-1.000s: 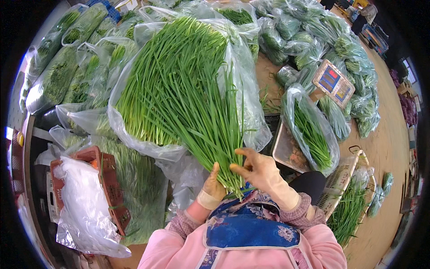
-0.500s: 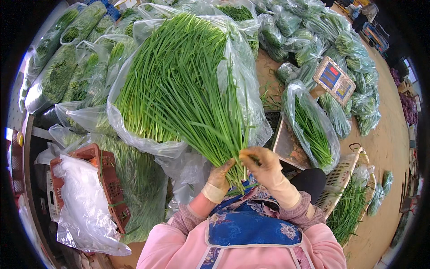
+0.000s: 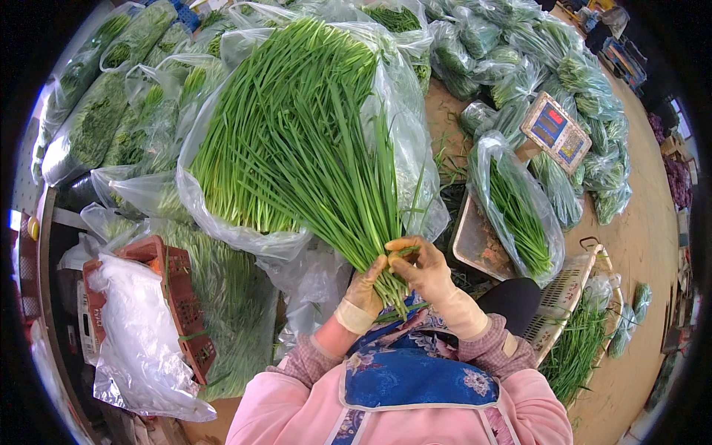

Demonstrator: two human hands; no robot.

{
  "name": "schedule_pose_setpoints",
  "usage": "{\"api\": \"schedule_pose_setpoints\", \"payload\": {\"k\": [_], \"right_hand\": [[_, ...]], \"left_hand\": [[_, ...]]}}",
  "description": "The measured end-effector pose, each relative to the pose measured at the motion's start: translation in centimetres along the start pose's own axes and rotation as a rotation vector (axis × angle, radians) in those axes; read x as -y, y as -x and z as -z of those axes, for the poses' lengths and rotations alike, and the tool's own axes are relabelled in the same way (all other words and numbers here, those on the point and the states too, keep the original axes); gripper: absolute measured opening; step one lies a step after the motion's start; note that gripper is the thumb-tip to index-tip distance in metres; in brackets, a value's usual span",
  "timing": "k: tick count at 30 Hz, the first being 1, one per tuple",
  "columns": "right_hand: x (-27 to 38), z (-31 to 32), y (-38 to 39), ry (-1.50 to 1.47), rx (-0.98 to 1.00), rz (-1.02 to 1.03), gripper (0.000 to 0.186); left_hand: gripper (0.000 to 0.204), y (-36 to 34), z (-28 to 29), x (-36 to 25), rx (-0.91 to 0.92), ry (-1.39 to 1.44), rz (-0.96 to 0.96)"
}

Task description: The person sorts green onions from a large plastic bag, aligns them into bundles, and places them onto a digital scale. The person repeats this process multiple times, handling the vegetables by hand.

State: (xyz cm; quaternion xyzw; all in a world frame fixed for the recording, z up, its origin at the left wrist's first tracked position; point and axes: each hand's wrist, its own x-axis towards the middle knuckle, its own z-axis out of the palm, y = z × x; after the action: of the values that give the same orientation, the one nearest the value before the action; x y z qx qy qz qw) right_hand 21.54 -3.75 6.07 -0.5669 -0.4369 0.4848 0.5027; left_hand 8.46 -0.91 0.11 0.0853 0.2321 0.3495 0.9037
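1. Head view: the left hand (image 3: 362, 293) is wrapped round the lower stems of the bunch (image 3: 363, 230), which slants up and leftward over the open bag (image 3: 256, 241).
2. Head view: the right hand (image 3: 430, 273) is at the bunch's right edge, fingers bent and narrow; whether they pinch a stem, I cannot tell.
3. Head view: beyond the bunch's stem ends, more greens (image 3: 274, 111) fill the open bag.
4. Head view: right of the bunch are a scale (image 3: 475, 241) bearing a filled bag (image 3: 519, 215), and a basket (image 3: 552, 300); left, a crate (image 3: 185, 311).
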Motion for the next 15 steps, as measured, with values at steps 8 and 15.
{"api": "schedule_pose_setpoints", "payload": {"k": [8, 15], "right_hand": [[0.3, 3.2, 1.6, -0.691, 0.296, -0.075, 0.027], [-3.0, 7.3, 1.2, 0.463, 0.419, -0.273, 0.035]], "left_hand": [[0.041, -0.4, 0.6, -0.6, 0.046, 0.088, 0.079], [0.049, 0.6, -2.2, -1.5, 0.066, 0.113, 0.086]]}}
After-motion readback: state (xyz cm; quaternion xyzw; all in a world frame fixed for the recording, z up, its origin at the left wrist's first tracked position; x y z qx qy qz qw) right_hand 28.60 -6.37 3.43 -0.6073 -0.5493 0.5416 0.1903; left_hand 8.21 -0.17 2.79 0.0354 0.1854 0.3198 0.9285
